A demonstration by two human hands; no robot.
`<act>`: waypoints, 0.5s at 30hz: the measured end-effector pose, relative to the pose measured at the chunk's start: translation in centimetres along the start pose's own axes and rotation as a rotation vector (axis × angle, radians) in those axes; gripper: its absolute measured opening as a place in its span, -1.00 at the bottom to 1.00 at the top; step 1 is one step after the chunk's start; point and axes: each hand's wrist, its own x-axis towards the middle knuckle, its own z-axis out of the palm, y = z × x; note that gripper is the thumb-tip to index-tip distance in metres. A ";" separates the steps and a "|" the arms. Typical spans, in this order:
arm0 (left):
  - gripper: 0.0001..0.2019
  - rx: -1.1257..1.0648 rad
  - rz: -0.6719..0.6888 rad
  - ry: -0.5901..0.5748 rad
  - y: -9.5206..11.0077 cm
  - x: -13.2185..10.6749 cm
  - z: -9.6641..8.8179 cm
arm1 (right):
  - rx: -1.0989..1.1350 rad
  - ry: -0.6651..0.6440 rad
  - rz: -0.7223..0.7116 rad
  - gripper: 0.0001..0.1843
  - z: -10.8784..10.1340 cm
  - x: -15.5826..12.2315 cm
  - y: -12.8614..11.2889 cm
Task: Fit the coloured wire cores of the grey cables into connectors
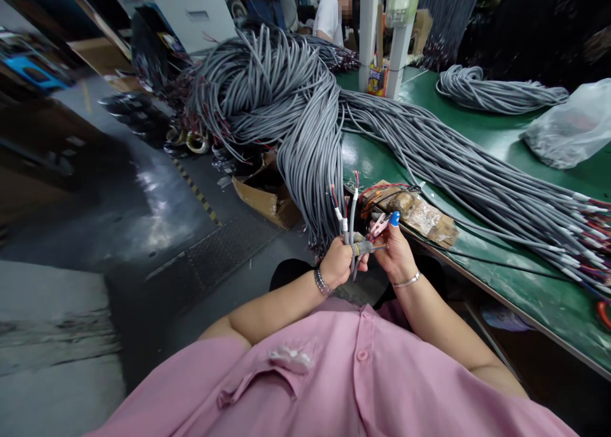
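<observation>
Head view, looking down: closest is a pink shirt [329,373] with buttons down the front and something white at the pocket. Two bare arms reach out from it, with a dark chain bracelet [323,283] on the left wrist and a shiny bangle [407,280] on the right. The left hand [338,262] is closed tight around a few short grey cables [352,219]. They stick up out of its fist, with white bands near the tops and thin colored wires poking out. Just beside it, the right hand [397,252] has a blue cover [394,219] on its thumb, and its thumb and fingers are pinched on a small pink tool [379,225]. It may be a clip or a cutter, but it is too small to be sure. Past the hands, a taped piece of cardboard [424,221] sits at the edge of the green worktop [499,131]. Behind it, a long bunch of grey cables [458,163] runs across to the right, ending in red and dark wires. To the left, a big grey heap [267,81] droops down in a thick tail beside an open brown box [265,201]. Farther back are a clear plastic bag [573,122] and a grey coil [496,93]. Farthest off, a person in a white top [328,17] is near the white posts [368,36].
</observation>
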 end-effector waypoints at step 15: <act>-0.77 0.032 -0.011 -0.016 0.0 0.3 0.2 | -0.011 -0.067 -0.002 -0.57 -0.3 -0.1 -0.2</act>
